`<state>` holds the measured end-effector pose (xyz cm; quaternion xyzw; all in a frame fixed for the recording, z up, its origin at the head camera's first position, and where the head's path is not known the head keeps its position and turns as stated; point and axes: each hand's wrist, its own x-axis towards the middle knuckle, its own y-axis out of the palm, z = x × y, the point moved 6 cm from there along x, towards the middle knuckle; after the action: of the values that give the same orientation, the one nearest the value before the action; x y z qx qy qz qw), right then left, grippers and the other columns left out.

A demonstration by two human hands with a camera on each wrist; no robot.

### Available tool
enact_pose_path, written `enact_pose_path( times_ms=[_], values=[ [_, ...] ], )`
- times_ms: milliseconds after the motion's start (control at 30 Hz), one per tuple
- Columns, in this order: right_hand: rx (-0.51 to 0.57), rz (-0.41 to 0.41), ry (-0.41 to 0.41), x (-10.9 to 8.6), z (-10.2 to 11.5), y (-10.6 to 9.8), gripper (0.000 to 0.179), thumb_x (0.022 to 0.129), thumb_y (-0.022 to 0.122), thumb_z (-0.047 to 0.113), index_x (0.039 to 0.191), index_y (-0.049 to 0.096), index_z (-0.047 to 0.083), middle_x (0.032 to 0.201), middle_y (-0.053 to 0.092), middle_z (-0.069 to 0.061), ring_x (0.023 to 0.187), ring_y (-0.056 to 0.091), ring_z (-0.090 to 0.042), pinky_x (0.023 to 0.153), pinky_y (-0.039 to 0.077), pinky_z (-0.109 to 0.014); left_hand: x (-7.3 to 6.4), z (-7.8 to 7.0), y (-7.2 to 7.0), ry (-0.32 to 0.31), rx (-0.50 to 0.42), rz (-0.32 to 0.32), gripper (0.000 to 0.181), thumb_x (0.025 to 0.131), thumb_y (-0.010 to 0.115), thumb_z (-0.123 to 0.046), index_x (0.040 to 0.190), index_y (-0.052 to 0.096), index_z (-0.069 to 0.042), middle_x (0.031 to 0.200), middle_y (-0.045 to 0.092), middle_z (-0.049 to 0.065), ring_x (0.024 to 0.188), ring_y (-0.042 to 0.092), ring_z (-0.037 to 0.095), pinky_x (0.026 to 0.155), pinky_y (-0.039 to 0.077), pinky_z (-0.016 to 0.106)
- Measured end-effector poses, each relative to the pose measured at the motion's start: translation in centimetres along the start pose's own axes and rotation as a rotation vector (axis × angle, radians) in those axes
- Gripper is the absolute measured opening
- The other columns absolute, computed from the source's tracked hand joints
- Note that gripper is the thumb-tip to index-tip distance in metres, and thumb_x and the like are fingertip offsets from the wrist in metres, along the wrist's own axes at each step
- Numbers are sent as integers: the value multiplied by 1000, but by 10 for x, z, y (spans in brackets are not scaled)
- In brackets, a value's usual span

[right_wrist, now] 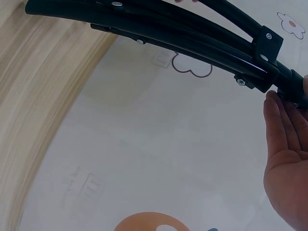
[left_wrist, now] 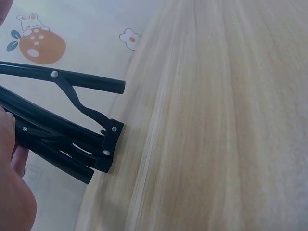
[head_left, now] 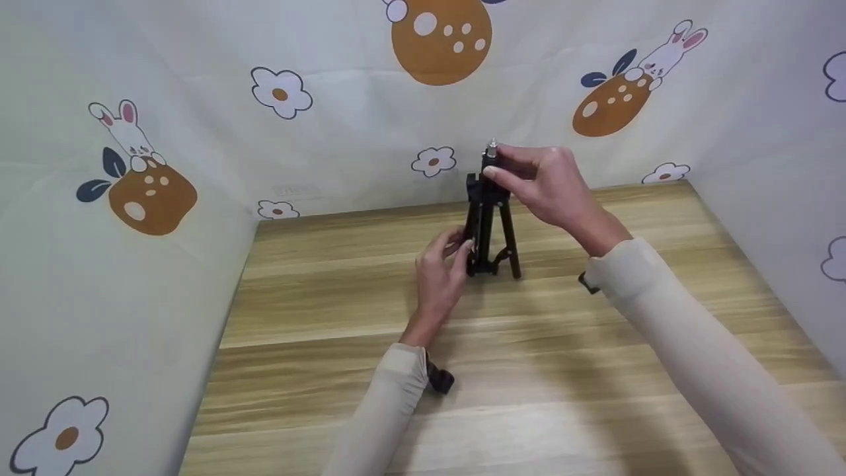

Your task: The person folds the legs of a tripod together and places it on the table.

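Note:
A black tripod stands upright near the back of the wooden table, its legs only slightly spread. At its top is a silver screw tip. My right hand pinches the upper part of the tripod just below that tip, between thumb and fingers. Lower down, my left hand holds the near-left leg between thumb and fingers. The left wrist view shows the leg braces joined to a bottom bracket. In the right wrist view, the fingers lie along the collar above the leg hinges.
The wood-grain table runs under both arms. Pale curtains printed with rabbits, fruit and flowers rise at the back and both sides, close behind the tripod. Black devices are worn at the wrists.

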<state>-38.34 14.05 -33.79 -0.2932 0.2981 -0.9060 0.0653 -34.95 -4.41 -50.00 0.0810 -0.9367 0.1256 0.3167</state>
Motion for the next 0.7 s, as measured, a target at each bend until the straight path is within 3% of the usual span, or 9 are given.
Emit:
enact_pose_path(
  times_ms=[167,700],
  values=[
    [6,-5,-16,0,1,0,43,102,78,34,138,74,11,128,78,-10,109,81,-19,91,67,-26,1,0,1,3,-10,2,20,103,75,-8,121,75,2,116,79,18,111,79,27,97,67,28],
    [1,4,8,0,-1,0,43,102,77,36,138,74,12,129,78,-10,109,81,-20,94,67,-34,1,0,3,-10,-18,12,22,103,74,-10,123,74,0,119,79,16,114,77,25,99,65,24]
  ],
)
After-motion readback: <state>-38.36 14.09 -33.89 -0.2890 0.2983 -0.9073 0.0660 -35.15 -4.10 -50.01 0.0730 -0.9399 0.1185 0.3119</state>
